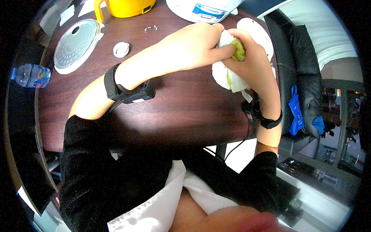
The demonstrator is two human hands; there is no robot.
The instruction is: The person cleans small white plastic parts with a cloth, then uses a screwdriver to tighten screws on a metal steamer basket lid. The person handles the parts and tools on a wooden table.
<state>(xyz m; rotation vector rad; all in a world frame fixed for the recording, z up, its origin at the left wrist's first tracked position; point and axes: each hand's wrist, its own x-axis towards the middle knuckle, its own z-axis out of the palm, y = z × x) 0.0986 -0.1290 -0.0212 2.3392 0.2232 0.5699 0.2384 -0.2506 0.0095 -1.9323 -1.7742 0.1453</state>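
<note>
A soft white plush-like thing [228, 77] with a fuzzy green part [239, 50] and a small white tag is held up over the far right of the table; its exact kind cannot be made out. My left hand [201, 42] reaches across from the left, its fingers closed on the upper side, with the thumb by the green part. From the right, my right hand [253, 58] wraps around the same thing. Both hands hide much of it. Black straps with small devices sit on both wrists.
On the dark wooden table [185, 112] are a grey-white perforated lid [77, 44], a white round cap [121, 49], small metal bits [151, 28], a yellow handled container [129, 7] and a white appliance [185, 9]. A water bottle [34, 75] lies left; a black sofa [305, 58] stands right.
</note>
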